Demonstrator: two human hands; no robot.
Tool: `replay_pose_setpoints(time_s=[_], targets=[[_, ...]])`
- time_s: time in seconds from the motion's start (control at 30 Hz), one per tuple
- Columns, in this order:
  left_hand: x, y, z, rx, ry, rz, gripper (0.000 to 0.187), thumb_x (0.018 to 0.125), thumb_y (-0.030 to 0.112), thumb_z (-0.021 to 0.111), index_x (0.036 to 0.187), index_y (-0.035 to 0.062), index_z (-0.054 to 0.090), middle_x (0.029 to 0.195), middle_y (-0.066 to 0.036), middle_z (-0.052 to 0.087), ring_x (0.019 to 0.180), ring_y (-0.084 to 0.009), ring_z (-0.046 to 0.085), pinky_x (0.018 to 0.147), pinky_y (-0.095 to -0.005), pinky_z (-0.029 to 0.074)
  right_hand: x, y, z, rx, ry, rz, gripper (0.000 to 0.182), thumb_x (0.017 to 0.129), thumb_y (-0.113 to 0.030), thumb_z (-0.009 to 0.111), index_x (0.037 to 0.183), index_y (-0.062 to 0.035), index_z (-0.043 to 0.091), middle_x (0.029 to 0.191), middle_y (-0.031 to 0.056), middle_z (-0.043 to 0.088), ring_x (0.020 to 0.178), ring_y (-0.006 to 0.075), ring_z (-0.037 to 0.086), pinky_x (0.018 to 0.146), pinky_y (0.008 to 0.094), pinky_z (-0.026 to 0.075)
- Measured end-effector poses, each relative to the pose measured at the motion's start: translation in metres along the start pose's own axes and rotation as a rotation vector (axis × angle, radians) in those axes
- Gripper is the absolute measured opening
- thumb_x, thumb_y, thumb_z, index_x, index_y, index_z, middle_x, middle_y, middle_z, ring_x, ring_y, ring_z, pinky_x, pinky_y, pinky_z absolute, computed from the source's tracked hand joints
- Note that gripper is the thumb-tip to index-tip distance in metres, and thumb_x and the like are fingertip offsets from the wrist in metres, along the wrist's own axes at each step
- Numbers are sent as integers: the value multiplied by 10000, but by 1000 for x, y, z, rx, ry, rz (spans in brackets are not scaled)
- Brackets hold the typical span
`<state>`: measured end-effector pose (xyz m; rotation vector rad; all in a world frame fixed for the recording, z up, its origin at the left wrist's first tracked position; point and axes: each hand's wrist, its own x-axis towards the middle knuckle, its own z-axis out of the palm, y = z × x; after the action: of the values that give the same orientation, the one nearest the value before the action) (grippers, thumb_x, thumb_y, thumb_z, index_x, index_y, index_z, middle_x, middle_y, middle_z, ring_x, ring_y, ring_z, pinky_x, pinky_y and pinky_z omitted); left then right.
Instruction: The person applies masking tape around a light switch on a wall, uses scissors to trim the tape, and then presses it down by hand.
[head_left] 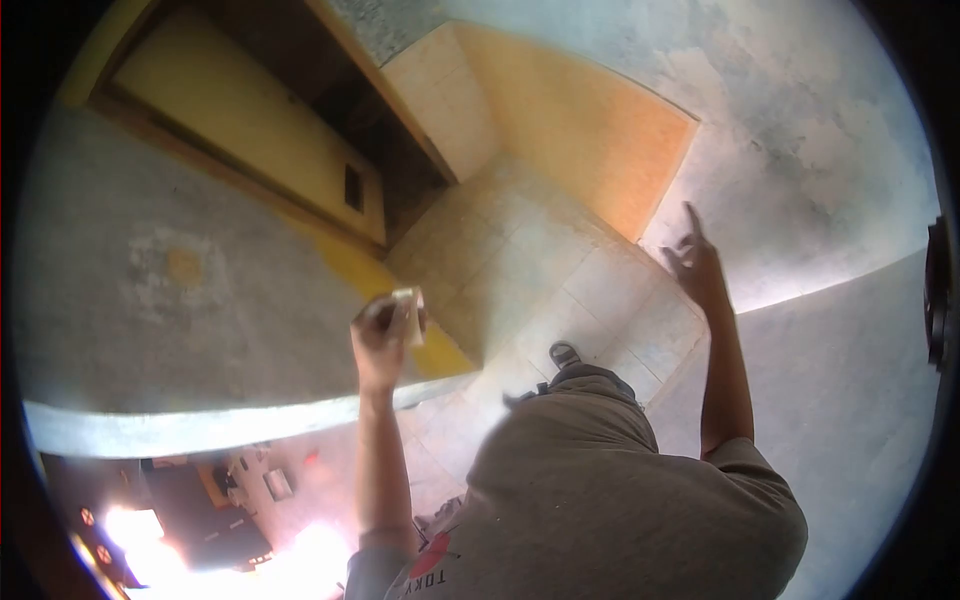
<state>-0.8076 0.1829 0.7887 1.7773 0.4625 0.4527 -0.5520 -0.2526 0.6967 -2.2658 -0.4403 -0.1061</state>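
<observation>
My left hand (pixel 378 338) is raised at the left of the middle, its fingers closed on a small pale, flat-looking piece (pixel 414 318). Glare and blur hide exactly what it is. My right hand (pixel 697 268) is held out on the right, near the lower corner of an orange wall panel (pixel 580 120). Its index finger points outward and the other fingers are partly bent and apart. Nothing shows in that hand.
A yellow door (pixel 250 110) stands in a dark doorway at the upper left. Grey plastered walls (pixel 120 270) flank the tiled floor (pixel 540 260). One sandalled foot (pixel 565 354) stands on the tiles. Bright glare and blurred objects lie at the lower left.
</observation>
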Motion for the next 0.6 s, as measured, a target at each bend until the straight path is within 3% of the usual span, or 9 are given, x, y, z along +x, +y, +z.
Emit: replay_pose_setpoints(time_s=[0.13,0.23,0.3,0.37,0.4,0.47,0.5,0.53,0.6], targets=[[-1,38,6,-154,43,62,188,1059,113,644,1106,-53,720,844,-106,746,722,-151,706,646,-290,571,-18,35,-9,-130,108,2,947,910,-139,797,1673,-125,237,847,184,714,676,333,682,653,434,556],[-14,44,10,-217,119,117,199,1060,123,656,1119,-56,717,855,-111,751,724,-164,714,641,-298,583,-30,45,29,-234,-53,117,1135,906,-233,817,1695,-94,12,669,229,682,627,438,685,639,499,570],[-25,38,21,-272,153,146,137,1058,101,640,1040,-11,717,866,-101,752,736,-157,718,655,-298,583,-40,28,71,-270,-173,-13,1179,923,-256,803,1688,-108,-82,779,267,715,728,454,715,673,526,575],[-42,17,36,-349,163,102,147,1065,107,633,1058,-15,715,892,-103,753,763,-155,719,674,-306,584,-41,-33,105,-269,-448,0,1157,909,-308,812,1700,-121,-11,1047,313,727,955,454,722,868,546,576],[-51,5,45,-389,148,56,147,1064,106,634,1067,-21,710,900,-103,751,767,-157,719,684,-307,589,-43,-30,139,-255,-518,-181,1088,911,-340,803,1699,-118,86,1157,313,709,1034,447,710,933,538,564],[-72,-20,54,-445,164,6,149,1064,104,636,1076,-26,706,908,-103,750,770,-159,720,694,-308,593,-47,-92,162,-8,-598,-561,1005,914,-327,795,1692,-158,181,1183,300,698,1068,453,703,947,530,568],[-82,-35,57,-471,156,-70,170,1069,105,628,1071,-47,704,894,-110,745,747,-164,715,662,-305,586,-45,-137,158,-64,-836,-527,963,932,-187,774,1699,-173,191,1269,322,662,1124,458,675,972,493,544],[-93,-48,60,-501,147,-145,192,1074,107,620,1065,-67,701,880,-117,741,724,-168,709,629,-301,579,-43,-171,158,37,-902,-683,964,931,-175,775,1701,-193,195,1223,302,678,1071,433,695,955,482,554],[-120,-72,53,-458,243,-207,195,1071,112,628,1064,-68,703,876,-114,738,715,-164,704,614,-297,571,-33,-237,143,-173,-1053,-912,959,938,-168,770,1703,-175,192,1133,270,691,980,382,710,899,449,574]])
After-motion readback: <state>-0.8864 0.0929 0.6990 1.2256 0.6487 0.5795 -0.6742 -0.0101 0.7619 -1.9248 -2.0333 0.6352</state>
